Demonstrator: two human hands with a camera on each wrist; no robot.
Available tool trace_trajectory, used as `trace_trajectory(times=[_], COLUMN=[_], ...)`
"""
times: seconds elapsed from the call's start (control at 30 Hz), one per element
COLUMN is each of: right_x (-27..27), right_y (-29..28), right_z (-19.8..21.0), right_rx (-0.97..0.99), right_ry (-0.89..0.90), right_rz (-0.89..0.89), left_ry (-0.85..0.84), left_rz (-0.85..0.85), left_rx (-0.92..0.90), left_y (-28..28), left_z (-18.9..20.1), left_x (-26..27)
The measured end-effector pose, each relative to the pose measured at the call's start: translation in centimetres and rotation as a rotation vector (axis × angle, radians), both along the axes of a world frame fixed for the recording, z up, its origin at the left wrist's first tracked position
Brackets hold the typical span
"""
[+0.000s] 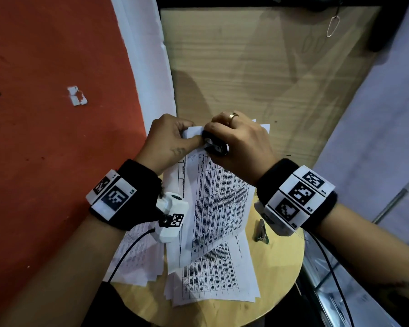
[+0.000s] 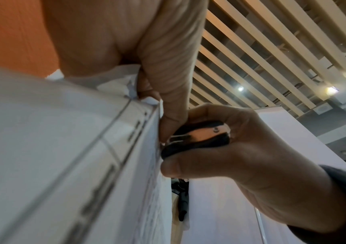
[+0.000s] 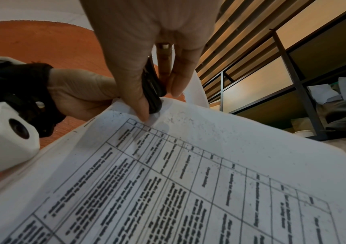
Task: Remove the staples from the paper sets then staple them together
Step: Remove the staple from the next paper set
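- Your left hand [image 1: 169,135]: pinches the top corner of the lifted paper set [image 1: 216,192], held tilted above the surface [image 1: 279,263].
- Your right hand [image 1: 240,140]: wraps the black stapler [image 1: 216,145], thumb beneath, with its front end pressed to that same corner.
- Paper stacks: one [image 1: 213,279] lies near the front edge of the surface, another [image 1: 137,258] overhangs its left edge.
- Staple remover [image 1: 261,231]: lies by the right edge, apart from the papers.
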State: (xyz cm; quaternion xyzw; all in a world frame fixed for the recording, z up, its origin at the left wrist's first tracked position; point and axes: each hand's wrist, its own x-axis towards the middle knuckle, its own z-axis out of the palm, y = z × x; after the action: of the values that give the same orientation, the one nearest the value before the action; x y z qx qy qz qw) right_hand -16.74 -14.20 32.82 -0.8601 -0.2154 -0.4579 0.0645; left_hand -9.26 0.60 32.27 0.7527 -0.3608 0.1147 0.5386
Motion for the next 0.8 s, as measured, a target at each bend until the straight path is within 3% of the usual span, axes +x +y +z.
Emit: trace_trajectory(times=[0.5, 0.8], right_x=[0.0, -0.2], right_y=[-0.7, -1.1], right_z=[0.0, -0.2], right_rx=[0.026, 0.29], right_ry=[0.003, 0.092], right_rz=[0.011, 0.121], left_ry=[0.107, 0.31], left_rz=[-0.109, -0.246], left_rx=[-0.019, -0.165], left_y=[-0.1, 0.1], left_z=[0.2, 0.6], left_x=[-0.5, -1.3])
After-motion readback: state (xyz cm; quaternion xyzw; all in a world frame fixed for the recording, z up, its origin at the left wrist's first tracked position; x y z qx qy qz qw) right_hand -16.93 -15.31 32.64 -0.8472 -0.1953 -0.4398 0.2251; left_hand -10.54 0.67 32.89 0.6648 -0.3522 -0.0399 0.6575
